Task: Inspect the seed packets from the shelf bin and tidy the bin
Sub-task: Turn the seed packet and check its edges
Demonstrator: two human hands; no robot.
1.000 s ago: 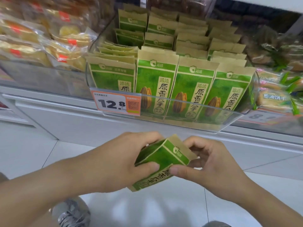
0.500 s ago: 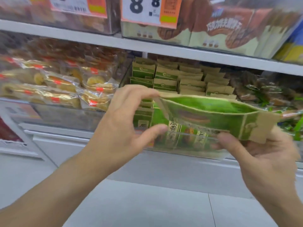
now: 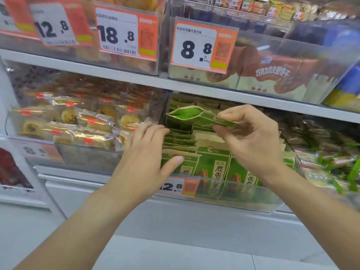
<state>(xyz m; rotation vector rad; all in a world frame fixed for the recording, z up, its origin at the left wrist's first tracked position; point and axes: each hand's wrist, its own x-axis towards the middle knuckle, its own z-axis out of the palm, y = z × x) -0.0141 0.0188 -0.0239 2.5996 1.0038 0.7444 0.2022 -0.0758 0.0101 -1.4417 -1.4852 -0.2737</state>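
Up at the shelf bin [image 3: 243,199], the right hand [image 3: 251,141] pinched one green seed packet [image 3: 196,116] between thumb and curled fingers, gripping its right end so that the packet lay roughly flat above the bin's rear rows, its puffed left end free in the air. The left hand [image 3: 144,151] was spread, its fingers straight and close together, reaching over the bin's left wall; the fingertips lay on the tops of the packets stacked at the bin's left side, and the thumb pressed the front face of the foremost packet there. It gripped nothing.

Inside the bin, the other seed packets [image 3: 212,164] stood upright in rows, green fronts with brown tops facing forward, those at the left leaning back in a shingled stack. A 12.8 price tag [image 3: 177,187] was fixed to the bin's clear front wall, partly behind the left wrist.

Left of the bin, a neighbouring clear bin held wrapped pastries [image 3: 91,125]. Right of the bin lay snacks in clear wrappers with green printing [image 3: 319,176]. Above the bin, a higher shelf [image 3: 116,75] carried more clear bins, with price tags reading 18.8 [image 3: 118,36] and 8.8 [image 3: 196,47], the latter in front of brown and cream boxes [image 3: 272,75].
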